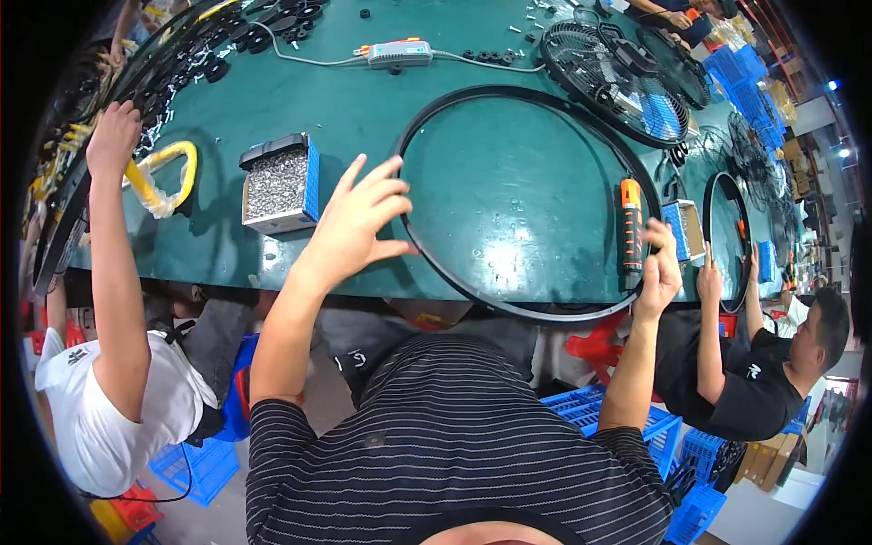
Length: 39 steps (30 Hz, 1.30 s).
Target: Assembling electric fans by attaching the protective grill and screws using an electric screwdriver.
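A large black ring [509, 94] lies flat on the green table [345, 118] in front of me. My left hand [356, 218] is spread open at the ring's left side, thumb touching or just over the rim. My right hand [658, 265] grips the ring's right edge, beside an orange and black electric screwdriver [629, 225] lying across the rim.
A blue box of small screws [280, 184] sits left of my hand. A yellow ring [168, 177], a grey power strip [398, 54] and black wire fan guards [613, 77] lie farther off. People work on both sides; the one on the right holds another ring [727, 238].
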Each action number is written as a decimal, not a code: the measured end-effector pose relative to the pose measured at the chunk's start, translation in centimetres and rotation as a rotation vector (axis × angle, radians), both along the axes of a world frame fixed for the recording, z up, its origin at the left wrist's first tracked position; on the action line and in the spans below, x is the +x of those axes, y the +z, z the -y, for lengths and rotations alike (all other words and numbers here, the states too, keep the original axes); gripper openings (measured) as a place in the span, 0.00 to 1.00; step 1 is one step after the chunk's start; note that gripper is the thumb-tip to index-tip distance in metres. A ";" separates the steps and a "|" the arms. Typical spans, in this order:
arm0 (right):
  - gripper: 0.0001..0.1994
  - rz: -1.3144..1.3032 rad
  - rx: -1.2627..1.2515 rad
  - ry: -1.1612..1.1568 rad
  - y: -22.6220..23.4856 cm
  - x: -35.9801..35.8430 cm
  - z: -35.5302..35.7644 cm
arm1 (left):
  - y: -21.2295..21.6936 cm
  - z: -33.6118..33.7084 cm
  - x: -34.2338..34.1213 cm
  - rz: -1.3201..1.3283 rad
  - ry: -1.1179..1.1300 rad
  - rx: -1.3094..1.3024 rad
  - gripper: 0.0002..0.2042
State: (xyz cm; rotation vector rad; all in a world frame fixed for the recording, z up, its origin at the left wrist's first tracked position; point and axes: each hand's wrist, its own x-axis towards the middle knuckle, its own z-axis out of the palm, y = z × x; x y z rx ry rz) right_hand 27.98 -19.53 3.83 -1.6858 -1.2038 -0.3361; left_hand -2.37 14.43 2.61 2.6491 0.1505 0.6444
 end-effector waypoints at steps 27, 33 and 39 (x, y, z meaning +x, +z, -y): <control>0.24 0.045 -0.703 -0.398 -7.5 7.4 -6.4 | -3.4 8.6 -6.9 -0.118 0.725 -0.347 0.36; 0.20 -0.309 -0.345 -0.182 -8.4 9.8 -6.6 | -2.2 9.2 -6.4 0.045 0.645 -0.573 0.33; 0.19 -0.318 -0.347 -0.236 -7.8 10.5 -7.3 | -0.7 9.8 -6.8 0.282 0.562 -0.462 0.34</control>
